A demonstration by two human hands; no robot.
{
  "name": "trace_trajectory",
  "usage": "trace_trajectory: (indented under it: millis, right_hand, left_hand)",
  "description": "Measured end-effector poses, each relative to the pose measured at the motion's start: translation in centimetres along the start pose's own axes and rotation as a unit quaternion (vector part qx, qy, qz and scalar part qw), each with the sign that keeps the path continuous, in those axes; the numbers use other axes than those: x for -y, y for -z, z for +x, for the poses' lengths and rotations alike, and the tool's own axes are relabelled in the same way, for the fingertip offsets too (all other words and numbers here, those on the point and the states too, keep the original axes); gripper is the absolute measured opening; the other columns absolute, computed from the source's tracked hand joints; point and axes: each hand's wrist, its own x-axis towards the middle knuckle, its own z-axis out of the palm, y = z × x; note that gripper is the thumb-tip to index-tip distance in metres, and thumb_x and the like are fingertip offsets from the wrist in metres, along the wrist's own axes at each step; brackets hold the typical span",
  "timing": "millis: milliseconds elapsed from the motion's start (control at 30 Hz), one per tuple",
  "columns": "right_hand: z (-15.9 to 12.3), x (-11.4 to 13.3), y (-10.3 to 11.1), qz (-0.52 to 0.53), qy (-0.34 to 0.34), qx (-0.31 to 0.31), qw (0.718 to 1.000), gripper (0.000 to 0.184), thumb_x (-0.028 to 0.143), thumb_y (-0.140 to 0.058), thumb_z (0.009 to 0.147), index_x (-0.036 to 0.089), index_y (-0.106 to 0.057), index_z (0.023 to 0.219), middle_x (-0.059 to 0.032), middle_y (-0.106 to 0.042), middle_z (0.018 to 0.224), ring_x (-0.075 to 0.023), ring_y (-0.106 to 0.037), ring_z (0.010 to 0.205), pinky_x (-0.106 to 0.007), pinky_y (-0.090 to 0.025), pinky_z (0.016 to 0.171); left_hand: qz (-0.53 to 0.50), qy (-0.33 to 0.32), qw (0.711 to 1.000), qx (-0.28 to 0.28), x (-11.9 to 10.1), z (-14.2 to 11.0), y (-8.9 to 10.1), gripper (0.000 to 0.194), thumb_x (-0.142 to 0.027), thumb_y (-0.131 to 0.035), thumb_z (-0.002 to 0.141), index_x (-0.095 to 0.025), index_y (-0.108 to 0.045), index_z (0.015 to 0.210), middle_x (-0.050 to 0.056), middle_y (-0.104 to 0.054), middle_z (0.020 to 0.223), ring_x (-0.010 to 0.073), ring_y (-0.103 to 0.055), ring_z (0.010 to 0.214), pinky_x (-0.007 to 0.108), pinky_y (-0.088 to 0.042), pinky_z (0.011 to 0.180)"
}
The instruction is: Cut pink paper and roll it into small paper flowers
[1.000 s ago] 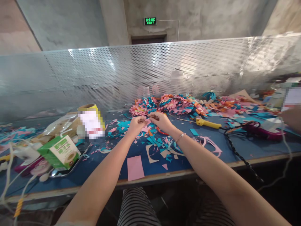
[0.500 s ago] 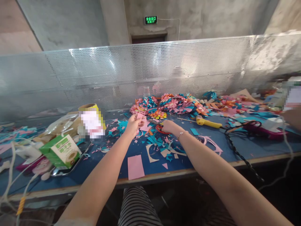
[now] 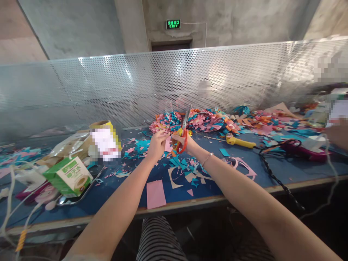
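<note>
My right hand (image 3: 189, 144) holds scissors (image 3: 186, 121) by their red handles, with the blades pointing up and away from me. Its thumb and fingers reach leftward toward my left hand (image 3: 158, 145). The left hand's fingers are pinched together at a piece of pink paper (image 3: 168, 144), largely hidden between the two hands. Just behind lies a heap of pink, blue and orange paper flowers (image 3: 203, 121). Blue and cream paper scraps are scattered below my hands, and a pink paper rectangle (image 3: 156, 194) lies at the table's front edge.
On the right lies a yellow-handled glue gun (image 3: 240, 142) with a twisted black cord (image 3: 280, 185). To the left stand a green carton (image 3: 69, 175) on a metal tray and a yellow roll (image 3: 115, 132). A perforated metal screen (image 3: 122, 87) closes the table's back. Another person's hand (image 3: 338, 136) shows at far right.
The scissors have swung from pointing left at the pink paper to pointing upward in my right hand. My hands have come closer together, and the left fingers have closed in.
</note>
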Motion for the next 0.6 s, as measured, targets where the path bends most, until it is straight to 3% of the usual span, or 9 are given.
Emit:
trace_trajectory:
  millis: [200,400,500,600]
  right_hand:
    - [0.2,-0.2,-0.4,0.021,0.064,-0.054,0.996,0.03,0.022,-0.069,0.05,0.018,-0.041,0.062,0.0062,-0.049,0.049,-0.0103,-0.053,0.048,-0.022,-0.043,0.044]
    - [0.0,0.2,-0.2,0.007,0.107,-0.025,0.994,0.022,0.026,-0.064,0.056,0.018,-0.044,0.061,0.0037,-0.052,0.051,-0.0102,-0.051,0.046,-0.024,-0.044,0.046]
    - [-0.3,0.6,-0.3,-0.014,0.126,-0.023,0.992,0.021,0.024,-0.062,0.057,0.018,-0.042,0.059,0.0041,-0.051,0.049,-0.0099,-0.05,0.045,-0.025,-0.043,0.047]
    - [-0.3,0.9,-0.2,-0.022,0.142,-0.041,0.989,0.024,0.023,-0.06,0.057,0.02,-0.036,0.06,0.0064,-0.047,0.048,-0.0091,-0.047,0.043,-0.025,-0.042,0.046]
  left_hand:
    - [0.016,-0.038,0.999,0.011,-0.1,-0.2,-0.3,0.037,-0.01,-0.037,0.082,-0.025,-0.059,0.108,0.007,-0.049,0.121,0.0193,-0.045,0.114,0.042,-0.037,0.095]
    - [0.004,-0.046,0.999,0.01,-0.4,-0.1,-0.1,0.038,-0.008,-0.036,0.081,-0.024,-0.06,0.106,0.007,-0.05,0.118,0.0192,-0.046,0.112,0.041,-0.038,0.095]
    - [-0.017,-0.029,0.999,0.015,-0.8,-0.1,0.1,0.042,-0.006,-0.038,0.078,-0.025,-0.058,0.109,0.006,-0.048,0.12,0.0192,-0.043,0.114,0.041,-0.036,0.096]
    - [-0.096,0.041,0.995,0.01,-1.1,0.0,0.1,0.056,-0.005,-0.045,0.071,-0.028,-0.045,0.122,0.006,-0.044,0.126,0.0203,-0.041,0.116,0.039,-0.039,0.093]
